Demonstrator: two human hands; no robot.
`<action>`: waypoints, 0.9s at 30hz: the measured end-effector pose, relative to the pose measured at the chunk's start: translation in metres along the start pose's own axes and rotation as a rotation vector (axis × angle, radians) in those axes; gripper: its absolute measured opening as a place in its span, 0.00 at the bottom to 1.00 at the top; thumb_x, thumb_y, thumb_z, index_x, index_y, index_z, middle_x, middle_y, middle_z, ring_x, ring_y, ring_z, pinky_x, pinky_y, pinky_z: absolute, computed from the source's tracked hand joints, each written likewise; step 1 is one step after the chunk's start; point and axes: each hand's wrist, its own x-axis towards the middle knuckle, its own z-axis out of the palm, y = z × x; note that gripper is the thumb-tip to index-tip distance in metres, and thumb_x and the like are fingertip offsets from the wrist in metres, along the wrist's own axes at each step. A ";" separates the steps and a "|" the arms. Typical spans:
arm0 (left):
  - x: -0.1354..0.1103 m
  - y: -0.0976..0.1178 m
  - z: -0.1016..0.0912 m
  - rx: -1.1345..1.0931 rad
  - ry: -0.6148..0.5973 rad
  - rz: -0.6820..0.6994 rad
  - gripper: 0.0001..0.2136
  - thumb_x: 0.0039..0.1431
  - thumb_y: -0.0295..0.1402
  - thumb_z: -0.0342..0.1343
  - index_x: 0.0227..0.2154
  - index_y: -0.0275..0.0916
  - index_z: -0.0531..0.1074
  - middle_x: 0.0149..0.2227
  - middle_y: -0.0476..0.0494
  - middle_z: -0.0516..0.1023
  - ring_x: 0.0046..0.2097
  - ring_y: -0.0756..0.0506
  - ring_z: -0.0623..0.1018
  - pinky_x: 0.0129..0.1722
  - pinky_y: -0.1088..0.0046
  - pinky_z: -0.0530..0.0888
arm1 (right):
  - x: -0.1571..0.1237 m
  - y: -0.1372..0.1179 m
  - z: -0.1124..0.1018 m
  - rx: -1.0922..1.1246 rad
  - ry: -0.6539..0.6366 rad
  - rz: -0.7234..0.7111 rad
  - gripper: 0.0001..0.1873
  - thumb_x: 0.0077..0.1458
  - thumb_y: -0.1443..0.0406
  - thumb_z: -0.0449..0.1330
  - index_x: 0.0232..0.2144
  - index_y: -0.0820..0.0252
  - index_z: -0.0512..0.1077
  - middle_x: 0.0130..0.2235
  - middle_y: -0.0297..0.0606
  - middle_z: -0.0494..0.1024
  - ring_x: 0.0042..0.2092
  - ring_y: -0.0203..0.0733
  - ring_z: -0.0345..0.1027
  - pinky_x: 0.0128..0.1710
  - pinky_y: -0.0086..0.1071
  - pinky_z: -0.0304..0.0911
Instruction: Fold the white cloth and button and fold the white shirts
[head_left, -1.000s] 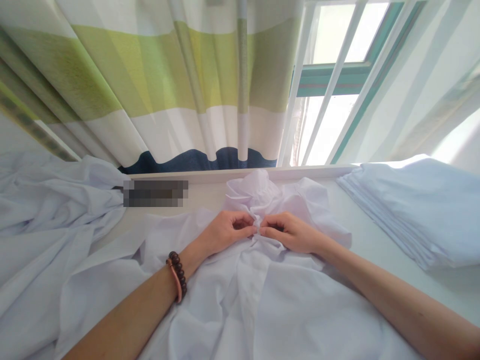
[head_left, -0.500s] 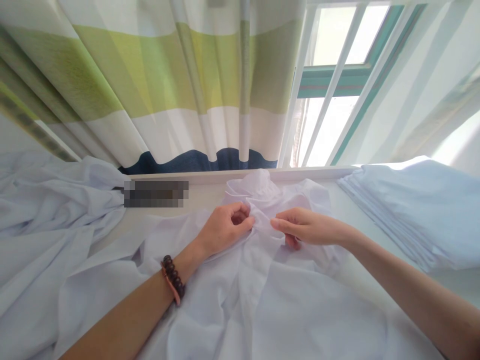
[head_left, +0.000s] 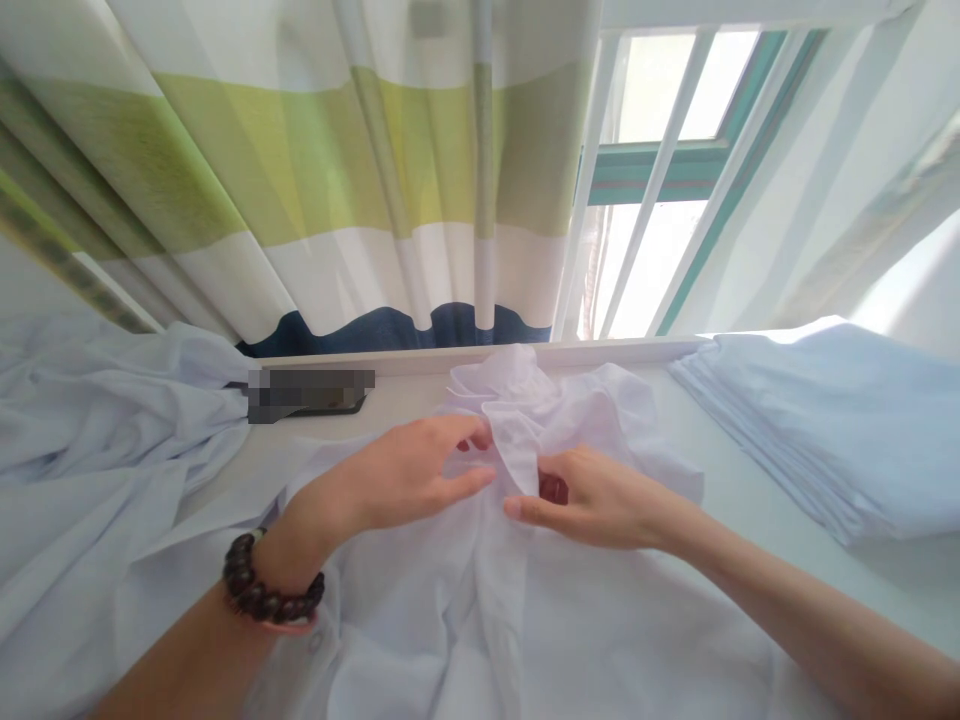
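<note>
A white shirt lies spread on the pale table in front of me, its collar end bunched up near the window sill. My left hand, with a dark bead bracelet on the wrist, pinches a fold of the collar cloth between thumb and fingers. Just to its right, my right hand grips the same bunched cloth from below, fingers curled into it. The two hands are close together at the collar.
A loose heap of white cloth fills the left side. A stack of folded white cloth sits at the right. A dark flat object lies by the sill. A striped curtain and barred window stand behind.
Both hands have shifted on the collar: the left hand rose and reached over the fold, and the right hand dropped lower and took a new grip beneath it.
</note>
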 end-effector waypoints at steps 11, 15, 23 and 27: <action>-0.003 -0.011 -0.012 0.067 0.024 -0.177 0.16 0.60 0.42 0.48 0.22 0.39 0.71 0.22 0.51 0.71 0.25 0.49 0.69 0.24 0.76 0.59 | 0.012 0.008 0.010 0.368 0.204 0.039 0.08 0.55 0.61 0.54 0.26 0.57 0.62 0.24 0.31 0.67 0.27 0.36 0.60 0.27 0.32 0.55; 0.003 -0.001 -0.004 -0.144 0.046 -0.145 0.18 0.62 0.43 0.46 0.24 0.38 0.72 0.23 0.51 0.71 0.25 0.50 0.68 0.23 0.77 0.60 | 0.004 -0.007 -0.008 0.804 0.310 0.008 0.06 0.54 0.62 0.56 0.33 0.58 0.67 0.26 0.31 0.68 0.31 0.37 0.63 0.35 0.33 0.61; -0.006 0.005 -0.010 -0.260 -0.007 -0.194 0.12 0.56 0.43 0.54 0.33 0.41 0.75 0.28 0.51 0.76 0.26 0.49 0.72 0.25 0.78 0.65 | 0.004 -0.008 0.002 1.124 0.307 0.076 0.12 0.58 0.55 0.55 0.28 0.55 0.65 0.31 0.29 0.69 0.34 0.36 0.62 0.36 0.29 0.61; -0.022 0.001 -0.009 -0.169 -0.310 -0.203 0.07 0.53 0.37 0.57 0.25 0.42 0.77 0.26 0.52 0.78 0.27 0.48 0.73 0.26 0.78 0.66 | 0.009 0.008 0.019 1.164 0.162 0.161 0.13 0.58 0.51 0.54 0.33 0.52 0.65 0.34 0.31 0.72 0.36 0.39 0.66 0.37 0.34 0.64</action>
